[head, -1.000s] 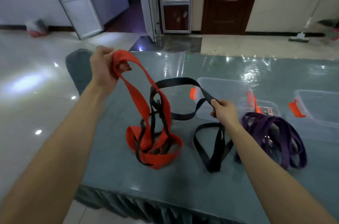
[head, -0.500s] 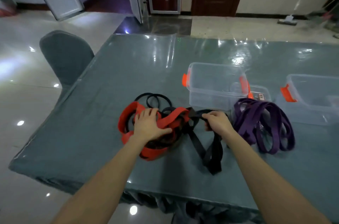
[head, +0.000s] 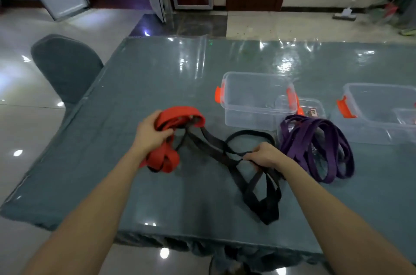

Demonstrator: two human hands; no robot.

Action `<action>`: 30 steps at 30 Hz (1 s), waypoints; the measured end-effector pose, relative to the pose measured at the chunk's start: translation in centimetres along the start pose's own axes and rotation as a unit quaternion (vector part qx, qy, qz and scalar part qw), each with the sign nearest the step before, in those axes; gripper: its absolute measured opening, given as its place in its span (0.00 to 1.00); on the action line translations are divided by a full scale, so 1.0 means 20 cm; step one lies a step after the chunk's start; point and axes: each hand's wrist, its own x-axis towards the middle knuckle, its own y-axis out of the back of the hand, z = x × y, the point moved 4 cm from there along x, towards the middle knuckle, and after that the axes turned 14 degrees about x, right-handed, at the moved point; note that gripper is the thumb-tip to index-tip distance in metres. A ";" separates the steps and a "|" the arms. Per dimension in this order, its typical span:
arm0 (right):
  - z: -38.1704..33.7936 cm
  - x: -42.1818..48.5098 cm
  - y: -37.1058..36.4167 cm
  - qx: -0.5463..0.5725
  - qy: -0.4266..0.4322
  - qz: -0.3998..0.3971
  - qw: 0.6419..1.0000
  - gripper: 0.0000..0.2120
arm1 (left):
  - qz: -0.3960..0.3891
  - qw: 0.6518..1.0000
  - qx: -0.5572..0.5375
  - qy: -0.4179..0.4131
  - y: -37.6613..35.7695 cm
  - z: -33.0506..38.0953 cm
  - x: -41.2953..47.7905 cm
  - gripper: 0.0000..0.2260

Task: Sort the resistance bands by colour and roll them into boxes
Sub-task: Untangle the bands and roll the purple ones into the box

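My left hand [head: 151,132] grips a bunched red band [head: 171,157] just above the table, left of centre. Black bands [head: 249,186] stretch from inside the red bunch across to my right hand [head: 263,154], which pinches them where they cross, and their loops trail toward the table's near edge. A pile of purple bands [head: 319,150] lies to the right of my right hand. Behind them stand a clear box with orange latches [head: 254,99], a smaller clear box [head: 311,109] and another clear box [head: 378,112] at the right.
The table [head: 157,76] has a grey cloth under a shiny clear cover. A grey chair [head: 65,67] stands at its left side. Doors and a tiled floor lie beyond the far edge.
My left hand came down from holding the red band high, pressed the pile, and now grips the red bunch, pulling it left. The black bands are now drawn out between my hands.
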 end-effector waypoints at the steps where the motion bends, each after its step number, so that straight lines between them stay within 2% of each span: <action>1: -0.05 0.01 -0.02 0.025 0.019 0.000 1.000 0.21 | 0.014 0.999 -0.047 -0.007 0.14 0.02 0.05 0.26; 5: -0.25 0.05 -0.09 0.071 0.080 0.002 0.994 0.23 | 0.050 0.992 -0.114 -0.033 0.64 0.09 0.13 0.20; 7: -0.33 0.07 -0.08 0.115 0.107 0.062 0.986 0.23 | 0.086 0.983 -0.159 -0.034 0.79 0.10 0.13 0.21; 9: -0.37 0.05 -0.08 0.142 0.118 0.089 0.979 0.29 | 0.101 0.975 -0.199 -0.004 0.87 0.08 0.11 0.19; 11: -0.39 0.03 -0.11 0.111 0.099 0.037 0.988 0.34 | 0.080 0.974 -0.210 -0.004 0.88 0.06 0.10 0.21; 12: -0.37 0.04 -0.11 0.123 0.081 0.038 0.988 0.35 | 0.090 0.968 -0.232 0.001 0.88 0.03 0.09 0.23; 14: -0.28 0.11 -0.06 0.148 0.055 0.118 0.980 0.35 | 0.116 0.940 -0.319 0.035 0.90 -0.03 0.09 0.24; 15: -0.22 0.15 -0.04 0.114 0.040 0.138 0.983 0.32 | 0.119 0.927 -0.354 0.045 0.91 -0.05 0.09 0.24; 17: -0.08 0.15 -0.05 0.044 -0.010 0.122 0.992 0.22 | 0.141 0.904 -0.399 0.064 0.94 -0.07 0.09 0.17; 19: 0.02 0.13 -0.08 0.041 -0.059 0.097 0.993 0.20 | 0.164 0.891 -0.418 0.075 0.99 -0.04 0.09 0.12; 22: -0.10 0.10 -0.04 0.076 0.016 0.146 0.986 0.23 | 0.172 0.922 -0.342 0.060 1.03 0.03 0.16 0.14; 25: -0.48 0.02 0.05 0.076 0.105 0.110 0.985 0.19 | 0.123 0.973 -0.198 0.006 0.89 0.13 0.25 0.21; 27: -0.74 -0.09 0.14 0.106 0.170 0.079 0.976 0.14 | 0.075 0.992 -0.096 0.000 0.71 0.14 0.27 0.24; 28: -0.84 -0.15 0.18 0.120 0.200 0.067 0.970 0.13 | 0.030 0.999 -0.040 0.012 0.59 0.12 0.28 0.28; 29: -0.92 -0.20 0.22 0.123 0.222 0.058 0.966 0.12 | -0.054 0.998 0.038 0.025 0.45 0.09 0.27 0.35; 30: -0.98 -0.24 0.25 0.117 0.227 0.050 0.965 0.11 | -0.162 0.975 0.144 0.045 0.31 0.06 0.24 0.45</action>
